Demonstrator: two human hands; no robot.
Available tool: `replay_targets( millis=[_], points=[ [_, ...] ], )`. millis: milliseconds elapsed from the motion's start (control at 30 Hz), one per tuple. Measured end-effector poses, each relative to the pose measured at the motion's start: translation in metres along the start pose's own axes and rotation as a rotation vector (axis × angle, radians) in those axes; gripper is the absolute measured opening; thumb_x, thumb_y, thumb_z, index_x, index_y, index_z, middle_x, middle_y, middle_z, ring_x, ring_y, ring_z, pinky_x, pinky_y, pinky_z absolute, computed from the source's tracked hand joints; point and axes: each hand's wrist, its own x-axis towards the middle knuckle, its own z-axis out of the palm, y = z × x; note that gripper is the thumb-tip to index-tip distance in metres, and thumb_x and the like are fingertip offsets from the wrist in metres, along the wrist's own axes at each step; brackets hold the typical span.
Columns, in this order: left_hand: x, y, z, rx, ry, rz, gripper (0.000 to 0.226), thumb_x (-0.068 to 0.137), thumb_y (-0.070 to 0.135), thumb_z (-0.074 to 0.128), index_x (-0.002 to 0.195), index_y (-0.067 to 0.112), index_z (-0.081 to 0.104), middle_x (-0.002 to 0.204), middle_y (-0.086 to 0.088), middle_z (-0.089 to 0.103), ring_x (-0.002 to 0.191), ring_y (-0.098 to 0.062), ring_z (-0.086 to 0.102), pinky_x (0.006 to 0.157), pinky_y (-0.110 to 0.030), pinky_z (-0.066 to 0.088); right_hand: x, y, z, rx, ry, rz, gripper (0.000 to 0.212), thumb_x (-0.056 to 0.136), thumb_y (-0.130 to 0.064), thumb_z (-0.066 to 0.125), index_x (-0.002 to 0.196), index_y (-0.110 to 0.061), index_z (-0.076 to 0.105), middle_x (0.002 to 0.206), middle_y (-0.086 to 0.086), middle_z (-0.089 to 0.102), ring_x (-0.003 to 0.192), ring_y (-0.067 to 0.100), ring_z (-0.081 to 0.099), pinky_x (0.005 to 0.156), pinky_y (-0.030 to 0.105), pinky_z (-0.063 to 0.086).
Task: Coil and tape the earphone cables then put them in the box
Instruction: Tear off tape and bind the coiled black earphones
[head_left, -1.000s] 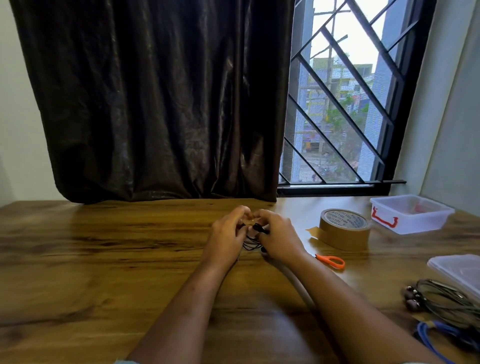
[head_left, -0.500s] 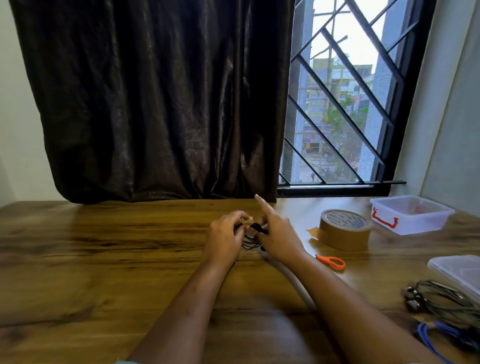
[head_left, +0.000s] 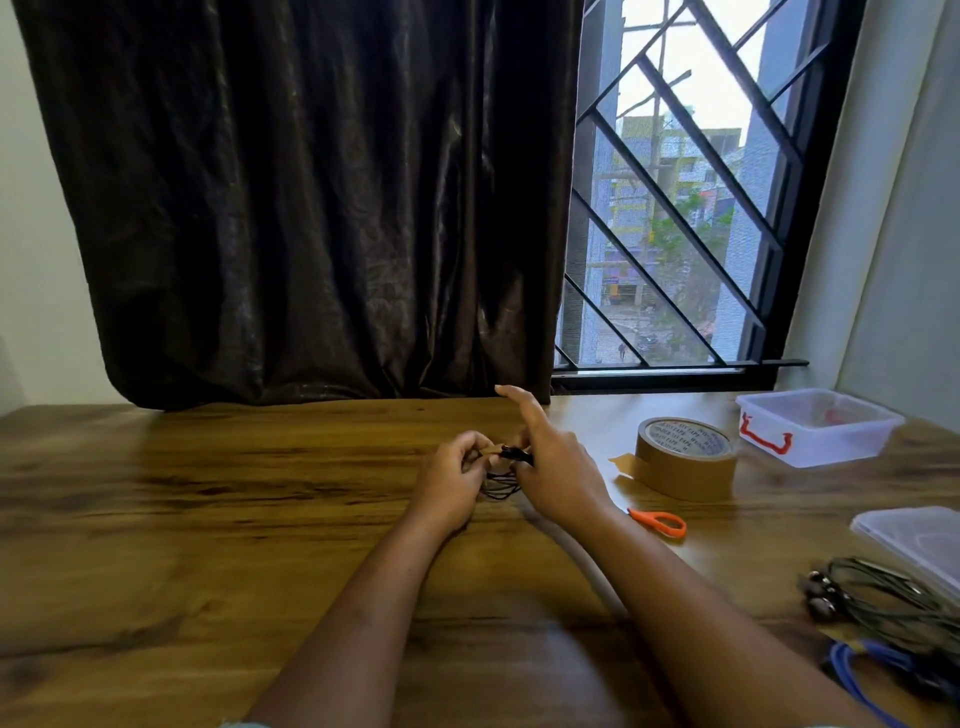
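Your left hand (head_left: 452, 483) and right hand (head_left: 550, 478) pinch the earphone coil (head_left: 500, 482), right forefinger raised. Left of your fingers the table (head_left: 208, 519) runs wide; tape roll (head_left: 685, 460) to their right, print blurred

dark curtain (head_left: 311, 208) | barred window (head_left: 691, 208) | wooden table (head_left: 208, 519) | daylight

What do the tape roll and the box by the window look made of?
Tape roll: likely brown packing tape, dull sheen, printed card-like core ring. Box: translucent whitish plastic, smooth, since something red shows faintly through; red clip looks plastic too.
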Motion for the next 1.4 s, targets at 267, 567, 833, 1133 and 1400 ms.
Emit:
replay_targets(
  millis=[267, 567, 833, 1133, 1400],
  points=[
    [0.002, 0.0, -0.002, 0.084, 0.073, -0.004, 0.007, 0.092, 0.017, 0.057, 0.091, 0.014, 0.063, 0.099, -0.004, 0.059, 0.09, -0.018, 0.058, 0.076, -0.033, 0.05, 0.002, 0.001, 0.003, -0.057, 0.008, -0.024, 0.048, 0.086, -0.009, 0.056, 0.127, -0.03, 0.041, 0.102, 0.007, 0.066, 0.09, 0.026, 0.064, 0.074, 0.038, 0.053],
    [-0.007, 0.019, -0.014, -0.245, -0.27, -0.27, 0.021, 0.098, 0.02, 0.046, 0.106, 0.006, 0.059, 0.076, -0.001, 0.057, 0.056, -0.007, 0.042, 0.048, -0.018, 0.032, 0.003, 0.004, 0.004, -0.049, 0.023, -0.028, 0.039, 0.085, -0.003, 0.053, 0.111, -0.031, 0.042, 0.099, 0.003, 0.064, 0.085, 0.022, 0.062, 0.072, 0.039, 0.053],
    [-0.009, 0.018, -0.018, -0.351, -0.295, -0.267, 0.017, 0.097, 0.019, 0.048, 0.096, 0.012, 0.063, 0.079, 0.0, 0.063, 0.062, -0.007, 0.047, 0.052, -0.02, 0.03, 0.0, 0.002, 0.001, -0.081, 0.004, -0.124, 0.049, 0.08, 0.003, 0.047, 0.109, -0.035, 0.047, 0.112, -0.007, 0.062, 0.096, 0.018, 0.059, 0.075, 0.04, 0.053],
    [-0.006, 0.014, -0.02, -0.44, -0.324, -0.289, 0.021, 0.097, 0.017, 0.047, 0.1, 0.007, 0.066, 0.085, -0.001, 0.067, 0.068, -0.008, 0.053, 0.056, -0.021, 0.035, 0.007, 0.012, 0.007, 0.149, -0.032, -0.081, 0.039, 0.078, 0.003, 0.058, 0.09, -0.034, 0.059, 0.092, -0.004, 0.064, 0.086, 0.013, 0.062, 0.075, 0.038, 0.055],
    [-0.004, 0.011, -0.018, -0.491, -0.274, -0.338, 0.02, 0.096, 0.017, 0.048, 0.102, 0.005, 0.064, 0.084, -0.004, 0.065, 0.072, -0.012, 0.055, 0.063, -0.025, 0.041, 0.007, 0.016, 0.006, 0.182, -0.049, -0.138, 0.019, 0.08, -0.015, 0.073, 0.092, -0.026, 0.065, 0.093, -0.003, 0.066, 0.087, 0.01, 0.063, 0.077, 0.035, 0.055]
  ],
)
